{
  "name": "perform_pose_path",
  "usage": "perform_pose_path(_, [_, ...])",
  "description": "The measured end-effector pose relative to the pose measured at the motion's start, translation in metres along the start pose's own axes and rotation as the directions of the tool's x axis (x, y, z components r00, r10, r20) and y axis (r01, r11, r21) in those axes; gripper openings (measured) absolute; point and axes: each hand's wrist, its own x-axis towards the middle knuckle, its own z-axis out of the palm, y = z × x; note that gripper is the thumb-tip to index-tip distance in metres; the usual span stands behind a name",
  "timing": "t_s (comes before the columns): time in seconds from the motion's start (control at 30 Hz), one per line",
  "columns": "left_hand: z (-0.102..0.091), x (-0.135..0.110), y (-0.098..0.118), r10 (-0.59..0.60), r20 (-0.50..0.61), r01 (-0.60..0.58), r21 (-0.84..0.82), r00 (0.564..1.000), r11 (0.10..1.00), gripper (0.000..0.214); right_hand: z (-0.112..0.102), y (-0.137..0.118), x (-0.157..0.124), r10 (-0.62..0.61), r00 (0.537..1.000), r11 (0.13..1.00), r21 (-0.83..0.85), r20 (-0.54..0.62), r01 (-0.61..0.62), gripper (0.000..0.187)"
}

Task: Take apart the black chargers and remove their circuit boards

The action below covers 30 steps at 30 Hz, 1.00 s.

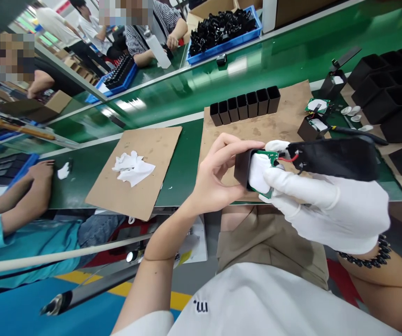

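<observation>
My bare left hand grips a small black square housing from its left side, fingers curled over its top and thumb below. My right hand, in a white glove, presses a green circuit board with a white round part into the housing's open face. Across the top of the gloved hand lies a black tool; a red wire shows at its tip near the board. Both hands hover above the near edge of a brown cardboard sheet.
A row of several black housings stands on the cardboard. More black housings, boards and white discs lie right. A second cardboard with crumpled white cloth lies left. A co-worker's arm rests far left. A blue bin of black parts sits beyond the green belt.
</observation>
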Motion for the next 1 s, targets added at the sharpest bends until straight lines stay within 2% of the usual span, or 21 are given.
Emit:
perform_pose_path(0.1, [0.002, -0.001, -0.004, -0.013, -0.007, 0.013, -0.007, 1.000, 1.000, 0.047, 0.001, 0.000, 0.003, -0.051, 0.998, 0.998, -0.043, 0.022, 0.052, 0.022])
perform_pose_path(0.2, [0.003, -0.003, -0.006, -0.041, -0.018, 0.040, -0.022, 0.999, 0.999, 0.051, 0.005, 0.006, 0.003, -0.120, 0.993, 0.989, -0.089, -0.005, 0.119, 0.022])
perform_pose_path(0.3, [0.006, -0.004, -0.011, -0.123, -0.041, 0.120, -0.064, 0.992, 0.991, 0.059, 0.011, 0.016, 0.001, -0.153, 0.988, 0.987, -0.058, 0.008, 0.153, 0.032])
perform_pose_path(0.43, [0.012, -0.009, -0.031, -0.297, -0.041, 0.289, -0.145, 0.954, 0.946, 0.070, 0.011, 0.029, -0.002, 0.012, 0.991, 0.993, 0.114, 0.132, -0.027, 0.041])
perform_pose_path(0.5, [0.015, -0.014, -0.040, -0.335, -0.052, 0.325, -0.148, 0.941, 0.934, 0.075, 0.007, 0.033, -0.002, 0.094, 0.993, 0.966, 0.234, 0.077, -0.110, 0.044])
perform_pose_path(0.57, [0.018, -0.018, -0.045, -0.312, -0.081, 0.303, -0.106, 0.947, 0.947, 0.073, 0.001, 0.037, 0.000, 0.215, 0.974, 0.916, 0.359, -0.067, -0.177, 0.045])
perform_pose_path(0.63, [0.021, -0.022, -0.045, -0.231, -0.121, 0.231, -0.014, 0.965, 0.973, 0.064, -0.003, 0.039, 0.005, 0.340, 0.933, 0.874, 0.406, -0.117, -0.267, 0.039])
perform_pose_path(0.67, [0.023, -0.024, -0.044, -0.176, -0.143, 0.184, 0.046, 0.974, 0.982, 0.057, -0.005, 0.039, 0.008, 0.382, 0.921, 0.860, 0.395, -0.078, -0.323, 0.035])
perform_pose_path(0.73, [0.026, -0.026, -0.040, -0.063, -0.179, 0.097, 0.190, 0.982, 0.977, 0.045, -0.006, 0.039, 0.014, 0.431, 0.899, 0.835, 0.342, 0.082, -0.432, 0.036])
perform_pose_path(0.8, [0.028, -0.028, -0.039, 0.030, -0.188, 0.040, 0.355, 0.982, 0.934, 0.044, -0.003, 0.039, 0.017, 0.454, 0.865, 0.806, 0.315, 0.214, -0.501, 0.033])
perform_pose_path(0.9, [0.030, -0.032, -0.042, 0.108, -0.167, 0.004, 0.561, 0.980, 0.828, 0.047, 0.001, 0.041, 0.017, 0.467, 0.845, 0.770, 0.351, 0.261, -0.533, 0.019])
perform_pose_path(1.0, [0.033, -0.036, -0.050, 0.130, -0.160, 0.004, 0.646, 0.979, 0.763, 0.046, 0.003, 0.043, 0.015, 0.470, 0.831, 0.741, 0.380, 0.298, -0.554, 0.015])
